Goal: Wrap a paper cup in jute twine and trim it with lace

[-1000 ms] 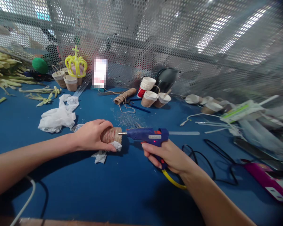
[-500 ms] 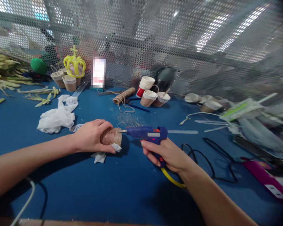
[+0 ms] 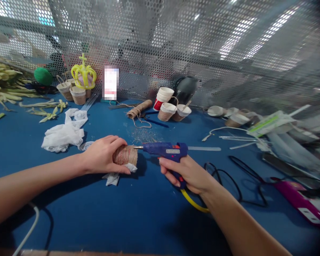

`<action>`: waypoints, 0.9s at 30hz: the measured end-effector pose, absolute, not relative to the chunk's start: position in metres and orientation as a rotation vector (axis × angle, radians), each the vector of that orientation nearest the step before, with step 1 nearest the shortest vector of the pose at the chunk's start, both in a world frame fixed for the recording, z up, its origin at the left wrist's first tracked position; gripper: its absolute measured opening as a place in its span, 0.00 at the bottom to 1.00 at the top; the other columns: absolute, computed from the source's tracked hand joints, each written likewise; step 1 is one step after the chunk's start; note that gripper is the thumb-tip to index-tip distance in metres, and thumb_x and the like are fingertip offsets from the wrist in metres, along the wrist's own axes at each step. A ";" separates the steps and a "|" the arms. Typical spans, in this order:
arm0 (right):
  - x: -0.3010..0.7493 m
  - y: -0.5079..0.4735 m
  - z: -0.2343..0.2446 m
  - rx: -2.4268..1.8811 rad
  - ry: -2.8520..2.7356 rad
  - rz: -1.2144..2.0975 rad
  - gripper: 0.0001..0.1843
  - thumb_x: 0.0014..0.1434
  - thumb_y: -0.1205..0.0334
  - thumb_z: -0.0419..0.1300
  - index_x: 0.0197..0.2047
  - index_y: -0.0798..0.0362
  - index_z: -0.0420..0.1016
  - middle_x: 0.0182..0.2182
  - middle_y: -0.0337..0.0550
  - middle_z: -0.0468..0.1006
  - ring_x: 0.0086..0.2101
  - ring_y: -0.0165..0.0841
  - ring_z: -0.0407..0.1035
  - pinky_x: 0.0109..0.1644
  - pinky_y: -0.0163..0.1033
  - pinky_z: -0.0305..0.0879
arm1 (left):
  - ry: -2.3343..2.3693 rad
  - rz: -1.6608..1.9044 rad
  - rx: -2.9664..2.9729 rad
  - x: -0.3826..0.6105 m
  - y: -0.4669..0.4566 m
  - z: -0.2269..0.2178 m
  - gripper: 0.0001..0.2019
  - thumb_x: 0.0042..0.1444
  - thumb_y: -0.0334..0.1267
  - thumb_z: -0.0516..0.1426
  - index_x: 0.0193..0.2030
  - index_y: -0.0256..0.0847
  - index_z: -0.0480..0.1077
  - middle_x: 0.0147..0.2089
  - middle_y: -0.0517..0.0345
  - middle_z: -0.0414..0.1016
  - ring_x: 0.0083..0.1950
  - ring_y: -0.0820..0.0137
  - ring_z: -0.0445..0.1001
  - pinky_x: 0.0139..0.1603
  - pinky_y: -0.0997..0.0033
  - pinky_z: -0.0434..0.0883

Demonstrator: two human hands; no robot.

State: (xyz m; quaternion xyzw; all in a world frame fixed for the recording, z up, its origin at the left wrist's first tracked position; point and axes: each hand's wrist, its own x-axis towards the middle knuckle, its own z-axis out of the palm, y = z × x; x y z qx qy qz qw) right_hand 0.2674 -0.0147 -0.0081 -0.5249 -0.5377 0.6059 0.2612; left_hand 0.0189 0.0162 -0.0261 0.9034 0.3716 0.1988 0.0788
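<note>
At centre, left hand [image 3: 102,154]: fingers around twine-wrapped cup [image 3: 126,156], hiding one end.
Right hand [image 3: 188,173]: gripping glue gun [image 3: 160,149], partly covering it.

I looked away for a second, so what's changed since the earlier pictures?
The glue gun has shifted slightly upward in view against the twine-wrapped cup. Nothing was grasped or released: the left hand still holds the cup, the right hand the glue gun.

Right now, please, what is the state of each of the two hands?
Left hand: closed around the small round brown twine-wrapped cup.
Right hand: closed, holding the blue plastic glue gun by its handle.
</note>
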 end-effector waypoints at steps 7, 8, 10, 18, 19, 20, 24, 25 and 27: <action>0.269 -0.019 -0.008 -1.431 -1.513 1.688 0.18 0.49 0.51 0.60 0.20 0.57 0.67 0.07 0.32 0.63 0.09 0.18 0.53 0.12 0.25 0.49 | 1.144 0.613 2.564 0.019 0.018 -0.025 0.30 0.42 0.60 0.56 0.43 0.35 0.64 0.39 0.50 0.72 0.38 0.62 0.72 0.37 0.65 0.68; 0.269 -0.019 -0.007 -1.430 -1.522 1.682 0.17 0.49 0.51 0.60 0.20 0.57 0.67 0.07 0.32 0.64 0.09 0.18 0.54 0.12 0.25 0.49 | 1.148 0.610 2.538 0.019 0.019 -0.025 0.30 0.42 0.60 0.56 0.43 0.36 0.64 0.39 0.50 0.72 0.38 0.63 0.72 0.37 0.65 0.68; 0.268 -0.019 -0.007 -1.431 -1.535 1.670 0.17 0.49 0.52 0.60 0.20 0.57 0.68 0.07 0.32 0.64 0.09 0.19 0.54 0.12 0.25 0.50 | 1.163 0.598 2.487 0.019 0.019 -0.023 0.29 0.42 0.60 0.56 0.42 0.36 0.65 0.38 0.52 0.72 0.36 0.64 0.72 0.36 0.66 0.68; 0.267 -0.021 -0.003 -1.446 -1.557 1.643 0.17 0.48 0.51 0.60 0.20 0.57 0.67 0.07 0.32 0.64 0.09 0.19 0.55 0.12 0.25 0.51 | 1.232 0.528 2.364 0.019 0.018 -0.019 0.29 0.42 0.61 0.56 0.41 0.37 0.65 0.33 0.56 0.72 0.32 0.68 0.70 0.30 0.70 0.65; 0.267 -0.021 -0.002 -1.447 -1.559 1.640 0.17 0.48 0.51 0.61 0.20 0.57 0.67 0.07 0.32 0.64 0.09 0.19 0.55 0.12 0.25 0.51 | 1.238 0.523 2.358 0.019 0.018 -0.019 0.29 0.42 0.61 0.55 0.41 0.37 0.65 0.33 0.56 0.71 0.31 0.68 0.69 0.30 0.70 0.65; 0.267 -0.021 -0.002 -1.450 -1.561 1.636 0.17 0.48 0.51 0.61 0.20 0.57 0.67 0.07 0.32 0.64 0.09 0.19 0.54 0.12 0.25 0.51 | 1.242 0.523 2.357 0.019 0.018 -0.019 0.29 0.42 0.61 0.56 0.41 0.37 0.65 0.33 0.56 0.71 0.31 0.68 0.69 0.30 0.70 0.65; 0.267 -0.022 -0.001 -1.470 -1.572 1.614 0.18 0.48 0.51 0.61 0.20 0.57 0.68 0.08 0.32 0.64 0.09 0.19 0.55 0.12 0.25 0.51 | 1.235 0.558 2.415 0.019 0.018 -0.020 0.29 0.42 0.60 0.56 0.41 0.36 0.65 0.35 0.54 0.72 0.33 0.66 0.70 0.32 0.68 0.66; 0.267 -0.022 -0.002 -1.473 -1.573 1.609 0.18 0.48 0.51 0.61 0.20 0.57 0.68 0.08 0.32 0.65 0.09 0.19 0.55 0.12 0.25 0.51 | 1.227 0.571 2.441 0.018 0.018 -0.020 0.29 0.42 0.60 0.56 0.41 0.36 0.65 0.36 0.53 0.72 0.34 0.66 0.70 0.32 0.68 0.66; 0.267 -0.021 -0.003 -1.465 -1.569 1.605 0.18 0.48 0.50 0.61 0.20 0.57 0.68 0.08 0.32 0.64 0.09 0.19 0.55 0.12 0.25 0.51 | 1.209 0.598 2.492 0.018 0.018 -0.021 0.29 0.43 0.60 0.55 0.42 0.36 0.64 0.37 0.51 0.72 0.36 0.64 0.71 0.34 0.66 0.67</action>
